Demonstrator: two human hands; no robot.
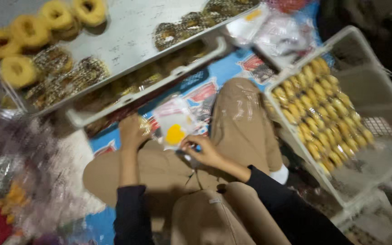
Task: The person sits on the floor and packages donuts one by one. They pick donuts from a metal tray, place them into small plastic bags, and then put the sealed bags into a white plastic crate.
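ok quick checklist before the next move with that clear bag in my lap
1. Left hand has hold of something: ok, it grips a yellowish piece at the bag's left edge.
2. Right hand is on the clear bag: ok, its fingers pinch the lower edge.
3. Bag mouth open or sealed: cannot tell, the picture is blurred.
4. Bag clear of the metal tray: ok, it is held over the lap, below the tray.
5. White crate has room: ok, its right side is bare beside the yellow packed rows.
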